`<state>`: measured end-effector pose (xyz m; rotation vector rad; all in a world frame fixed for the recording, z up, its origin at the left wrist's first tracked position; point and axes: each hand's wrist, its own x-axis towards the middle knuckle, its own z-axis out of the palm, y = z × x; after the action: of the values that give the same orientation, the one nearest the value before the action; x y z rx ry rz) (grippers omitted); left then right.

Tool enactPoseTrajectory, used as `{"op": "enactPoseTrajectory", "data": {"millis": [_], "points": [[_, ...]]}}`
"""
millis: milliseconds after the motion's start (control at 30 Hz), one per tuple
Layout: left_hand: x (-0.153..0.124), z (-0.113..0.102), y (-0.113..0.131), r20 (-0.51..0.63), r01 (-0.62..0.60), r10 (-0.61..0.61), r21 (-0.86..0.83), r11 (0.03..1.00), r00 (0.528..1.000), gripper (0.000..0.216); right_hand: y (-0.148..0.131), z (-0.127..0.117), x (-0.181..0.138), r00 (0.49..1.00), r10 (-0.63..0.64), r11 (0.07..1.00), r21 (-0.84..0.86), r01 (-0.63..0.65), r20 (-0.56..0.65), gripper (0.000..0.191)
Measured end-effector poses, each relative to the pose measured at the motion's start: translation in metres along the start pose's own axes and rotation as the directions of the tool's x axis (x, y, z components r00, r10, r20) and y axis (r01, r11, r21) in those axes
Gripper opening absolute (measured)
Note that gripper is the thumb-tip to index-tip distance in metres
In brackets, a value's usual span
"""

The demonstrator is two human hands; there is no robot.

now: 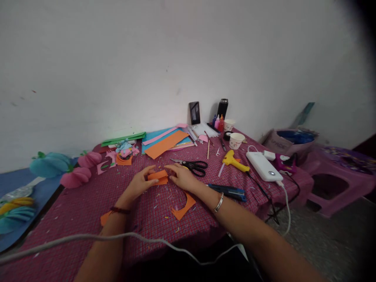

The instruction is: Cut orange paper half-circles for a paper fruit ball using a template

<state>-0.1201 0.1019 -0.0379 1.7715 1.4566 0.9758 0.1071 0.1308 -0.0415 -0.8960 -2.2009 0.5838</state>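
A small folded piece of orange paper (158,178) is held between my two hands, just above the checkered tablecloth. My left hand (142,180) pinches its left end between thumb and fingers. At its right end, my right hand (182,178) has its fingertips closed on the paper. Black-handled scissors (194,166) lie just beyond my right hand, blades pointing left. An orange offcut with a curved edge (185,209) rests on the cloth below my right wrist. Another orange scrap (105,218) shows partly from under my left forearm.
A yellow glue gun (233,161), a blue utility knife (227,192) and a white power bank (264,166) lie right. Paper cups (235,141) and a phone (194,112) stand behind. Paper pumpkins (49,164) sit left. A white cable (132,235) crosses in front, over my forearms.
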Motion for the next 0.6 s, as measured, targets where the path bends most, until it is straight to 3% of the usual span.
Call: {"op": "enactPoseTrajectory", "data": {"millis": [133, 267, 467, 600], "points": [[-0.002, 0.001, 0.009, -0.057, -0.020, 0.017, -0.053, 0.998, 0.998, 0.064, -0.001, 0.003, 0.003, 1.000, -0.006, 0.993, 0.118, 0.009, -0.029, 0.047], [-0.003, 0.005, 0.014, -0.024, -0.021, 0.018, -0.138, 0.990, 1.000, 0.061, 0.001, 0.005, 0.005, 0.999, -0.013, 0.991, 0.134, 0.019, -0.046, 0.039], [-0.001, 0.014, 0.009, -0.041, -0.046, 0.048, 0.040, 0.998, 0.998, 0.019, 0.007, 0.007, 0.006, 1.000, 0.016, 1.000, 0.004, -0.016, 0.020, 0.018], [0.000, 0.016, 0.007, -0.024, -0.061, 0.063, 0.095, 0.994, 0.998, 0.021, 0.007, 0.006, 0.007, 0.999, 0.036, 0.999, -0.023, -0.035, 0.036, 0.019]]}}
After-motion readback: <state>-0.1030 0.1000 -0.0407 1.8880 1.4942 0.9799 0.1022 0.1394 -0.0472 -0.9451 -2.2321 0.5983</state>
